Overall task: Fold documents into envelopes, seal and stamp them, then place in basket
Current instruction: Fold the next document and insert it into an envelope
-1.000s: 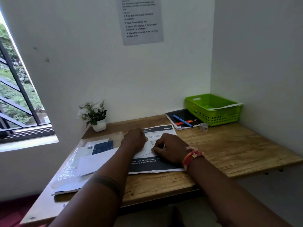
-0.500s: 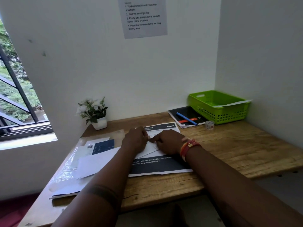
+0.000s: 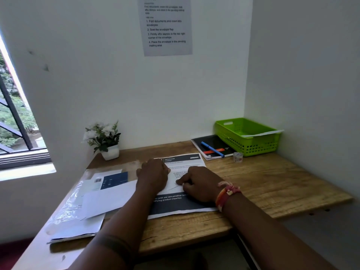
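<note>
You are at the sealing step, I judge: your left hand and right hand, closed, press the small white paper envelope at frame centre. Next comes the stamp; the green plastic basket waits right.

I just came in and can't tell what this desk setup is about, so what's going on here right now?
A person is working with paper at a wooden desk. Both hands, the left hand and the right hand, press down on a white folded sheet or envelope that lies on a printed document. More papers and a clear plastic sleeve lie to the left. The green basket in the far right corner already has a white paper over its rim.
</note>
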### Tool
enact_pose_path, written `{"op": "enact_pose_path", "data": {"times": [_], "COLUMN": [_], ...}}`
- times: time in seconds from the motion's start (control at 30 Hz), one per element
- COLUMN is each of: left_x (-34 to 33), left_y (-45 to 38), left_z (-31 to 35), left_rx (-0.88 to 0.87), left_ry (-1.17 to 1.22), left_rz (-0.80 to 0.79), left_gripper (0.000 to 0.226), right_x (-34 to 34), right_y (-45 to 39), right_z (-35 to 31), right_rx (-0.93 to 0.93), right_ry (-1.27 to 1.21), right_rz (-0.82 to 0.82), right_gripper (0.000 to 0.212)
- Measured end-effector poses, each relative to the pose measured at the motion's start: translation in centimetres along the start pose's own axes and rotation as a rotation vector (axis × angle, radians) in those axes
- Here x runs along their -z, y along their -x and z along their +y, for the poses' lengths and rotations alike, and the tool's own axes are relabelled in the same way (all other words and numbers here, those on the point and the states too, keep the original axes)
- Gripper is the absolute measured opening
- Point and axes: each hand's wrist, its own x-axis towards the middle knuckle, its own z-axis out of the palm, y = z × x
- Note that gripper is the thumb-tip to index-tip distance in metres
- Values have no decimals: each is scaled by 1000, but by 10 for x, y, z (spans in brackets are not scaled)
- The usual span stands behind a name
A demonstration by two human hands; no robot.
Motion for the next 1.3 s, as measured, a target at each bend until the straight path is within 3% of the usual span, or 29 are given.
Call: {"op": "enact_pose_path", "data": {"times": [0.23,0.4,0.5,0.57,0.67,0.8,0.93,1.07,1.17,1.3], "left_x": [11,21,34,44,58,78,120,145,138,106], "left_y": [15,24,25,29,43,58,63,64,67,87], "left_z": [8,18,34,47,70,110,135,134,115,75], "left_rx": [-82,-210,-293,-287,-152,1,138,245,300,496], "left_ry": [22,161,239,219,274,584,814,815,942,1050], "left_rz": [127,300,341,398,500,334,330,318,180,-19], "left_gripper": [14,15,11,6,16,36,29,26,18,12], "right_x": [7,5,12,17,25,58,83,83,63,15], "right_y": [0,-8,-12,-10,-9,4,10,24,36,48], "right_z": [-1,-10,-19,-23,-28,-48,-54,-50,-24,13], "right_rx": [-40,-282,-285,-308,-316,-210,-32,77,69,-43], "right_ry": [-112,-312,-369,-463,-524,-328,-122,55,234,315], "right_rz": [-4,125,113,158,313,508,599,699,531,334], "right_gripper": [24,21,42,39,22,26,22,58,82,75]}}
